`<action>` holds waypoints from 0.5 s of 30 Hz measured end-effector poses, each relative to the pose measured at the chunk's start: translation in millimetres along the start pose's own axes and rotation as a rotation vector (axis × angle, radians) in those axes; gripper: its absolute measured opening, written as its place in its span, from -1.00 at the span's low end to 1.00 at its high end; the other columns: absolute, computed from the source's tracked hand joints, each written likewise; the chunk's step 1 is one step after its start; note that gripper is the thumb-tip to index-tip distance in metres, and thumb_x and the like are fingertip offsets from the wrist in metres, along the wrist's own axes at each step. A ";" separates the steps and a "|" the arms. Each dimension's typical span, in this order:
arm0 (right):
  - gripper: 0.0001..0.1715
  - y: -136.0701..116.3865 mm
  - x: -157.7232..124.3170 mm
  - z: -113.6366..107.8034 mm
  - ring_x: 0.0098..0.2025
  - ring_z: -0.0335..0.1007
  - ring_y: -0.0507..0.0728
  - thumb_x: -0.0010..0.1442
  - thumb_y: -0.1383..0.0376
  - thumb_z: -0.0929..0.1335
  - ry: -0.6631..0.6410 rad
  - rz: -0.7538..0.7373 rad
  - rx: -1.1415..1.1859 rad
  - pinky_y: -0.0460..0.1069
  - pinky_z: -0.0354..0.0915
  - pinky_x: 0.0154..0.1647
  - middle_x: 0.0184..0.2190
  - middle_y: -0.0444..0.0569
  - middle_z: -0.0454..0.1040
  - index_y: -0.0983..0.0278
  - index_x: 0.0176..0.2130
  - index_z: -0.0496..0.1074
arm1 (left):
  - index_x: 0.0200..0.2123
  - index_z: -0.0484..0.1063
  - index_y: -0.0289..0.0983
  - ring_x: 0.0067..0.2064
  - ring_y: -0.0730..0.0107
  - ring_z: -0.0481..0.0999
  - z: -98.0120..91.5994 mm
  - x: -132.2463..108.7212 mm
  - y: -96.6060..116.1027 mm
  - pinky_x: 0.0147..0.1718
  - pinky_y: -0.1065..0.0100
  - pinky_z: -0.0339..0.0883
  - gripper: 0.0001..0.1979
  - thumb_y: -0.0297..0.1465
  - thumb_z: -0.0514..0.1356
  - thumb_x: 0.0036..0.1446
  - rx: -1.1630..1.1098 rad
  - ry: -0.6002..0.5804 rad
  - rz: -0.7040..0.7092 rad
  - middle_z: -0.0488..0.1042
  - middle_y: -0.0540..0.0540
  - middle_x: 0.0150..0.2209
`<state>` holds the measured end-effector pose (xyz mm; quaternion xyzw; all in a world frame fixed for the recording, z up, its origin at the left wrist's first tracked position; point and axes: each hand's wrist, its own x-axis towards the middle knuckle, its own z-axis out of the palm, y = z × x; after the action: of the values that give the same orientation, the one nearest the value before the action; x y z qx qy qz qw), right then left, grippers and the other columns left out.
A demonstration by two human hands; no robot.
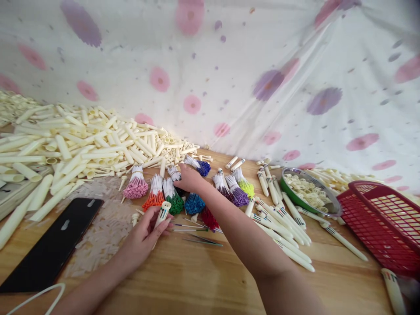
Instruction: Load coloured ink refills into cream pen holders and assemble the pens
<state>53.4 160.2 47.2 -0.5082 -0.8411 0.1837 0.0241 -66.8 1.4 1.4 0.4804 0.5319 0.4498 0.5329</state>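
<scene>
Left hand grasps 1 cream multicolour pen barrel

It tilts, open end up, near the green refills; the right hand is at the black refill bundle, its grip impossible to tell.

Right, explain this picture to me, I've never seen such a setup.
There's no machine here: these are a person's own bare hands, seen from a camera worn on the head, looking forward and down. The left hand holds a cream tube with coloured slots near its raised open end. The right hand reaches among bundles of thin sticks; what its fingertips grip is hard to tell. On the wooden table lie a heap of plain tubes, a flat black object, more slotted tubes, a green bowl of small cream parts and a red basket.
</scene>
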 end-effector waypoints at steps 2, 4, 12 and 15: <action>-0.26 -0.9 4.4 0.0 -0.04 0.38 0.33 0.02 0.21 0.35 -0.001 0.039 -0.004 0.09 0.26 -0.11 -0.09 0.24 0.44 0.42 0.12 0.09 | -0.11 0.26 -0.25 -0.16 0.17 0.51 -1.1 1.5 0.2 -0.24 0.20 0.47 -0.56 -0.10 0.17 0.01 0.007 0.015 0.007 0.48 -0.15 -0.18; -0.22 -0.1 6.0 -2.4 -0.07 0.40 0.33 0.02 0.13 0.34 0.003 0.079 -0.003 0.09 0.28 -0.14 -0.12 0.23 0.46 0.41 0.13 0.07 | -0.11 0.27 -0.23 -0.12 0.15 0.50 -3.2 2.8 -1.4 -0.22 0.18 0.45 -0.58 -0.11 0.16 0.03 0.049 0.031 0.026 0.49 -0.15 -0.18; -0.16 6.3 -11.7 -16.6 -0.07 0.41 0.32 0.04 -0.01 0.28 -0.050 0.146 -0.010 0.07 0.29 -0.14 -0.07 0.21 0.45 0.41 0.16 0.08 | -0.37 0.35 -0.20 -0.09 0.15 0.51 -10.5 -1.2 -14.5 -0.08 0.15 0.36 -0.81 -0.23 0.22 0.00 0.336 0.238 0.207 0.52 -0.13 -0.13; -0.19 5.9 -16.7 -15.7 -0.05 0.40 0.35 0.03 0.01 0.29 -0.062 0.145 -0.035 0.10 0.29 -0.13 -0.06 0.24 0.44 0.42 0.13 0.14 | -0.37 0.34 -0.20 -0.10 0.17 0.52 -9.1 -3.4 -14.6 -0.13 0.18 0.39 -0.81 -0.22 0.21 0.00 0.308 0.257 0.211 0.52 -0.14 -0.13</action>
<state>70.0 152.7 62.3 -0.5621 -0.8056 0.1858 -0.0240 -76.4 -3.7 -12.3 0.5476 0.6046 0.4741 0.3312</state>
